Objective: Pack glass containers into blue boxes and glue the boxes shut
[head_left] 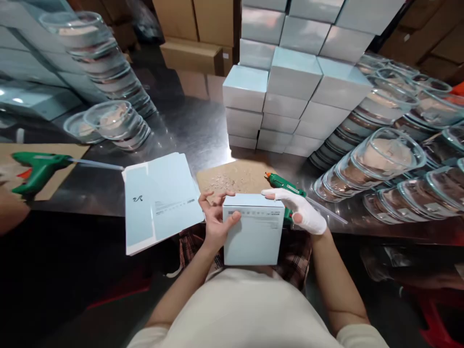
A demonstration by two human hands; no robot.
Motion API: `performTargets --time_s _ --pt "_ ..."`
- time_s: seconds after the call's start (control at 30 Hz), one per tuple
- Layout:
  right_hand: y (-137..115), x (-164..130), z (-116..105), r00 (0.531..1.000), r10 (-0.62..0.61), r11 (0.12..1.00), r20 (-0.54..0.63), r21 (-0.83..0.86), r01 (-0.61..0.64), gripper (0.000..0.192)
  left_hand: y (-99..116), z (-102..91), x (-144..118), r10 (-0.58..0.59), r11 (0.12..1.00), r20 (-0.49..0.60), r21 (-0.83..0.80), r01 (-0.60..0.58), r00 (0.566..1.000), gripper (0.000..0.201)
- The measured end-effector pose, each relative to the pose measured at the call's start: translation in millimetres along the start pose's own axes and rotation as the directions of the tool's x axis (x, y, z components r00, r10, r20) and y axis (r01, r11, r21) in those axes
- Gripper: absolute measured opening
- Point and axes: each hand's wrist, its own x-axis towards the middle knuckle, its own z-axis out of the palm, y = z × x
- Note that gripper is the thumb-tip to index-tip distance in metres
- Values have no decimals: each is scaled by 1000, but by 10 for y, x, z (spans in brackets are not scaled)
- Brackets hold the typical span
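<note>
I am gripping a pale blue carton (253,234) over my lap at the table edge, my left hand (216,221) clasping its left side. My gloved right hand (303,211) is pressing its top right corner, beside a green glue gun (282,182).

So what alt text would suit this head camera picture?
Two hands, the left hand bare and the right hand gloved, hold a pale blue box over a steel table, with flat cartons and a green glue gun nearby.

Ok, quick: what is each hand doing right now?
Left hand: gripping the left side of the pale blue box.
Right hand, in a white glove: pressing the box's top right edge.
</note>
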Motion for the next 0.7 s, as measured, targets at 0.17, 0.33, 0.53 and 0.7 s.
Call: performTargets --time_s 0.17,0.33,0.53,0.7 --pt "-68 10 -12 970 -192 937 150 -265 227 38 45 -60 37 110 978 93 169 -125 990 44" --pt "94 -69 156 966 -246 935 80 -242 259 29 82 -25 -2 62 982 100 174 -79 993 39" --pt "369 -216 456 847 -261 960 -463 -216 178 19 -105 -29 -3 -116 990 3 84 115 993 44" --pt "221 62 325 765 -212 975 -608 -181 126 26 25 -273 -35 -264 965 239 69 255 935 108"
